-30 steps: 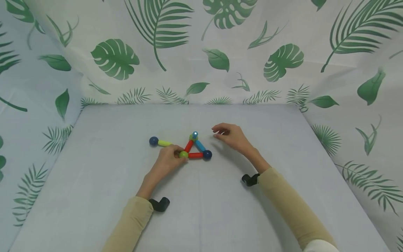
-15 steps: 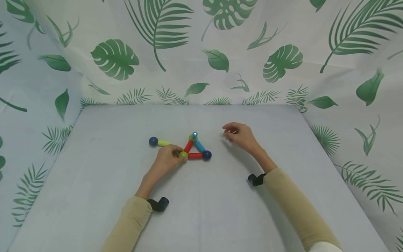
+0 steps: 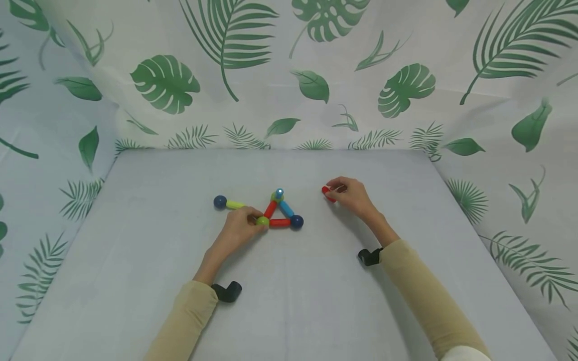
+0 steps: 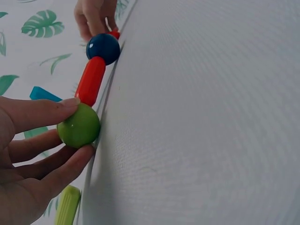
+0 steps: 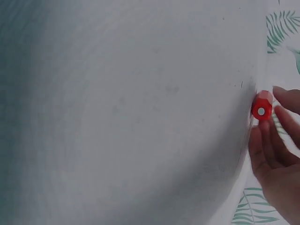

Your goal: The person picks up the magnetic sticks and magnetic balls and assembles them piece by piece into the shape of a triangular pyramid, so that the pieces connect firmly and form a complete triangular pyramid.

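In the head view, a triangle of magnetic building sticks and balls lies mid-table. Two red sticks (image 3: 280,222) and a blue stick (image 3: 286,208) link a lime ball (image 4: 78,125), a navy ball (image 3: 296,221) and a far green ball (image 3: 275,198). A light-blue stick (image 3: 280,193) rises from the far ball. My left hand (image 3: 240,225) pinches the near-left lime ball between thumb and fingers. Right of the triangle, my right hand (image 3: 354,196) has its fingertips around a loose red stick (image 5: 262,105), low at the table; a pale dot shows on its end.
Left of the triangle lies a yellow-green stick (image 3: 235,205) with a navy ball (image 3: 220,202) on its end; my left hand partly covers that stick. The white table (image 3: 289,301) meets a leaf-printed cloth (image 3: 271,110) at the back and sides.
My right hand has shifted right, away from the triangle, and the red stick now shows at its fingertips. The left hand stays on the lime ball.
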Demonstrator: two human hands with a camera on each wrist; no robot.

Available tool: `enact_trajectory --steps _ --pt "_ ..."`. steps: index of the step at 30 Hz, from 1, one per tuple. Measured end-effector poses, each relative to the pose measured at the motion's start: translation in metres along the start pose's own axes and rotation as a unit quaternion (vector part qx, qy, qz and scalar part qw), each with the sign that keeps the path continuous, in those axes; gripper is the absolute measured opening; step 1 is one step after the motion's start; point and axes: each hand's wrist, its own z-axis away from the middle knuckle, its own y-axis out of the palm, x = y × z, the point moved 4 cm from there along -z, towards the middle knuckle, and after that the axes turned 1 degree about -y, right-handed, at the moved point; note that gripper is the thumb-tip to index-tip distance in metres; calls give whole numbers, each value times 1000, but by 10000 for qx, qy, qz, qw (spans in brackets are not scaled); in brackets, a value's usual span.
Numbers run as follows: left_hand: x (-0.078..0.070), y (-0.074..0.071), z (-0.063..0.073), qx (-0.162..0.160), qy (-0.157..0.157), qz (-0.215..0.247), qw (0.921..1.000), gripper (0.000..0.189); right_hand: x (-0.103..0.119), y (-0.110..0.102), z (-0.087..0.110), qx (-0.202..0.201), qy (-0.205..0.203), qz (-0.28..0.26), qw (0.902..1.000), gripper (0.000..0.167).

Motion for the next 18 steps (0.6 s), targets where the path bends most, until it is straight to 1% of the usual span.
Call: enact_trajectory --steps 4,7,10,15,18 --pt "0 -1 1 -4 34 12 10000 32 -2 3 -2 242 228 159 9993 40" --pt "-1 -2 1 -22 63 37 10000 32 -1 6 -3 302 301 222 9988 42" --pt "-1 -2 1 -28 62 47 10000 32 2 7 -4 294 260 298 9988 43" --pt "0 0 0 -5 55 40 10000 32 5 10 -5 249 38 479 9985 40" --pt "1 0 0 -9 69 19 10000 33 6 11 -5 242 -59 481 9985 38"
